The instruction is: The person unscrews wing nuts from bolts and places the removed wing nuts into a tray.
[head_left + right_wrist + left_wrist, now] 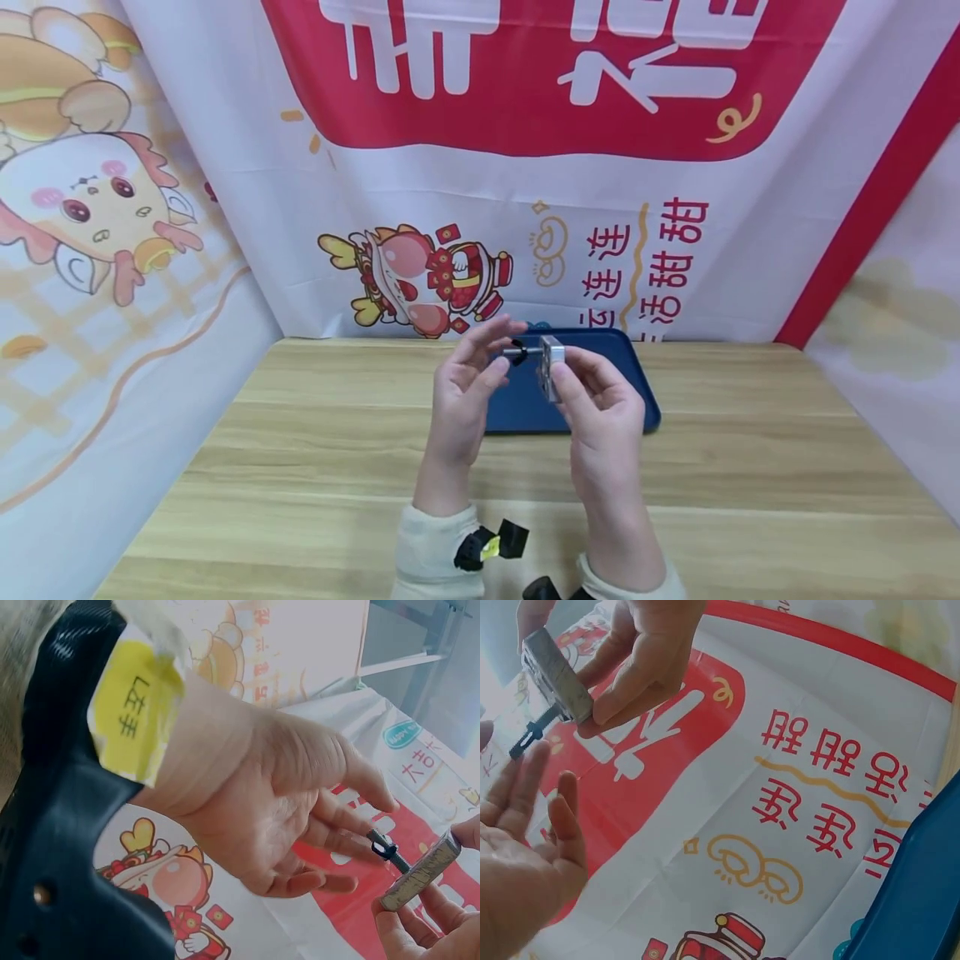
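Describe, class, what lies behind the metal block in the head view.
A blue tray lies behind the metal block. The part covered by the block and the right hand cannot be seen, nor whether anything rests there.

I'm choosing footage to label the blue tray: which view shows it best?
Head: most of the tray shows, though the left hand and right hand cover some. Left wrist has only a part at the right edge; right wrist shows none.

"L左手" reads the yellow label (135,711) on the black wrist strap (64,697)! Red "连连" and "甜甜" stand on the white backdrop (465,187), and "大吉大" shows on the white cloth (381,774) in the right wrist view.
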Demonstrator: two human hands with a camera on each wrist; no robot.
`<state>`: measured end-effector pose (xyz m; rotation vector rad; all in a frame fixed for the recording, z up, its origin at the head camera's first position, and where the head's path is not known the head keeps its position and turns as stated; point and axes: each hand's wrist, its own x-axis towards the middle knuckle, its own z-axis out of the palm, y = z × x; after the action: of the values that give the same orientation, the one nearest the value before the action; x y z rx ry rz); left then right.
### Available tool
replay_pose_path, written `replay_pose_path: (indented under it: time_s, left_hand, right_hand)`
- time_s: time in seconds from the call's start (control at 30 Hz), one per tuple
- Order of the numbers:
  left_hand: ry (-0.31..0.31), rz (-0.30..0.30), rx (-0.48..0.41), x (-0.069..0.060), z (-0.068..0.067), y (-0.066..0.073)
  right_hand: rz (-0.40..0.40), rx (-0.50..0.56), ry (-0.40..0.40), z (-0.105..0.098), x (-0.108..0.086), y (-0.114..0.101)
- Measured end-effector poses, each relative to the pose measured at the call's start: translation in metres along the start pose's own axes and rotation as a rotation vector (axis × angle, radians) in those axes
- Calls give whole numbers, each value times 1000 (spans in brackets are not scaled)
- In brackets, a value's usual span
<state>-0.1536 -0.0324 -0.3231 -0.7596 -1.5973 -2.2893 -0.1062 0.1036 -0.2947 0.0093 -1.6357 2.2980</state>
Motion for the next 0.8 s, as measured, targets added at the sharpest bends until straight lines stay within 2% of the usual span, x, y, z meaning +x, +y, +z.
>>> replay_pose_path:
  time_s: [0.13, 0.2, 0.3, 0.8]
  left_hand:
    - [-106, 93, -89, 0, -4, -1]
    - [-144, 104, -99, 1, -6, -2]
    - [-168, 97, -92, 2, -6, -4]
    - [-53, 31, 2, 1, -5, -4]
  right_hand:
    - [7, -2, -4, 0, -1, -1]
    - [9, -1, -6, 0, -1, -1]
    - [13, 3, -5, 0, -1, -1]
    - [16, -3, -25, 3, -2, 2]
